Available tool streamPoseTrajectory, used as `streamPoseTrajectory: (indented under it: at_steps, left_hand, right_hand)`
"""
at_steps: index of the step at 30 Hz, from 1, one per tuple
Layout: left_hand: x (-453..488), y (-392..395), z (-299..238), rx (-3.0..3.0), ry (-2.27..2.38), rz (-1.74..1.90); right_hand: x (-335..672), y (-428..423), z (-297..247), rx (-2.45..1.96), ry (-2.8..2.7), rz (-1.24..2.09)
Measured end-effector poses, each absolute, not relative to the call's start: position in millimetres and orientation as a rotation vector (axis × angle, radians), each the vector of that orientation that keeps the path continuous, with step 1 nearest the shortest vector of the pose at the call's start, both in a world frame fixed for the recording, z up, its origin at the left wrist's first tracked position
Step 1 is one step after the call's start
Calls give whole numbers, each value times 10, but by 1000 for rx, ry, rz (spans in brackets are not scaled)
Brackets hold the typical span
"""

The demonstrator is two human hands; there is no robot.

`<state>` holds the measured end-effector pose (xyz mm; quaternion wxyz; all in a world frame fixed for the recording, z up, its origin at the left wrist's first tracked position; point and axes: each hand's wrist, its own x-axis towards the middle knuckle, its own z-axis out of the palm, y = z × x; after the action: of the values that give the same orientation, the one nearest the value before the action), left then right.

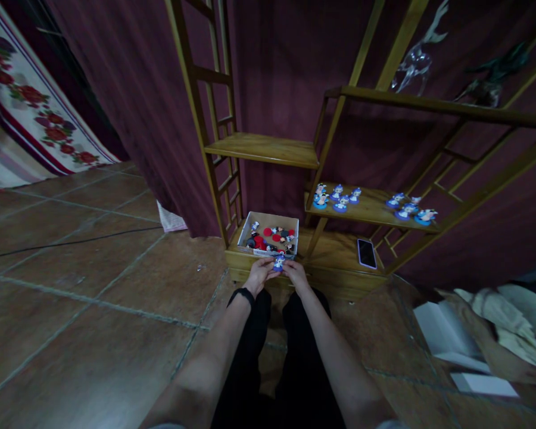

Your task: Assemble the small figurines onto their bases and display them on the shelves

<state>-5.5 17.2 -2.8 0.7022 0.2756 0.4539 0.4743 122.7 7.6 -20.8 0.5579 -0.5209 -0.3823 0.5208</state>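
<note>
Both my hands hold one small toy figurine (pixel 279 262), white and purple on a purple base. My left hand (pixel 259 274), with a black band at the wrist, grips it from the left. From the other side my right hand (pixel 295 274) pinches it. Just beyond my fingers, an open white box (pixel 245 229) sits on the low wooden shelf, holding several loose figurine parts and red round bases. On the raised shelf (pixel 366 208) to the right stand several similar figurines, a left cluster (pixel 340 203) and a right cluster (pixel 404 210), with purple or blue bases.
A phone (pixel 367 254) lies on the low shelf at right. An upper-left shelf board (pixel 263 148) juts out above the box. Glass deer (pixel 415 65) and a dark green statue (pixel 495 77) stand on the top right shelf. White box pieces (pixel 451 336) lie on the floor.
</note>
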Motion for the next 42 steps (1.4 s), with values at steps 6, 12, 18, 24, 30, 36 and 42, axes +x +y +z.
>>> streamPoseTrajectory:
  at_steps: [6,12,18,24,30,36,42]
  left_hand:
    - [-29,174,-58,600,1049,1094]
    - [-13,193,-100,566,1047,1123]
    - [-10,209,-142,563,990,1164]
    - [-42,193,-147,617,938,1199]
    - [-50,194,-144,648,952,1198]
    - [-31,190,-132,647,991,1204]
    - [-23,177,-101,646,1005,1181]
  right_hand:
    - [1248,76,-204,-1234,-948,1218]
    - [1261,44,-182,-1219,-967,1255]
    - [1247,34,-218,-1170,-999,1153]
    - [1249,59,-321,-1153,-1103,1129]
    - [1264,77,-371,-1180,-1143,1113]
    - [1289,72,-347,-1226,-1192,1084]
    - [1288,64,-321,-1223,-1194,1073]
